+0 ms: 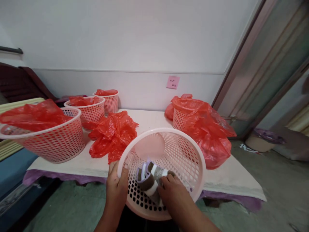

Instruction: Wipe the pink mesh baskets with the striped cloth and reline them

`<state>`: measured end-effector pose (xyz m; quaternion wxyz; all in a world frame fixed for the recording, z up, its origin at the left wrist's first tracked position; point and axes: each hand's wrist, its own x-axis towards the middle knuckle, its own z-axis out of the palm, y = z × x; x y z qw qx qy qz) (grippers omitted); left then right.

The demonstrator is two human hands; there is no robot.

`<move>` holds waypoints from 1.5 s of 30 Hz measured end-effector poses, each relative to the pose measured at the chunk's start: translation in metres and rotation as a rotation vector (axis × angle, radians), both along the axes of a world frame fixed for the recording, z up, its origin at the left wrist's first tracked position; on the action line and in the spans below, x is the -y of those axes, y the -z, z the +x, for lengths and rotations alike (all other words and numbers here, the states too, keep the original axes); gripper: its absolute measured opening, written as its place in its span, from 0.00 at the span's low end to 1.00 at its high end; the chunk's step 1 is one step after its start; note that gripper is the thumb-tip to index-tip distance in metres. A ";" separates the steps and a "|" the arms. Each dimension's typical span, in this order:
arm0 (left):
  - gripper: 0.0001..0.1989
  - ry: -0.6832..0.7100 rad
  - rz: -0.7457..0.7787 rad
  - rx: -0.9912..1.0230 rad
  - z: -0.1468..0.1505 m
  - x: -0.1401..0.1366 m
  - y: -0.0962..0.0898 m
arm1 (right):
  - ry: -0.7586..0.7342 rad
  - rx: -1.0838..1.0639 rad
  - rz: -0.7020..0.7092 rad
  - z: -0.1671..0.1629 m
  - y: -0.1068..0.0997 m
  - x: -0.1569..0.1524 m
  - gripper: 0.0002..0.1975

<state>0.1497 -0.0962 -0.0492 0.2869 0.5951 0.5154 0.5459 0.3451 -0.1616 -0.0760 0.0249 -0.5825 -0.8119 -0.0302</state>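
A pink plastic basket [166,129] is tilted toward me at the front of the table, its perforated inside showing. My left hand [117,180] grips its left rim, thumb inside and fingers outside. Inside the basket lie folded striped socks [148,183] in brown, white and grey with lilac edging. Reaching in over the near side, my right hand [172,190] has its fingers curled on the right part of the socks. The fingertips are partly hidden against the fabric.
A crumpled red plastic bag [116,133] lies behind the basket's left side. Several bag-lined baskets stand at left, including a large one [58,138]. Another basket [180,119] and a full red bag [210,138] are at right. A pink note [173,82] is on the wall.
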 end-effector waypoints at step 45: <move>0.14 0.098 0.179 -0.070 0.011 0.022 0.018 | 0.339 -0.596 -0.116 -0.003 0.040 -0.109 0.26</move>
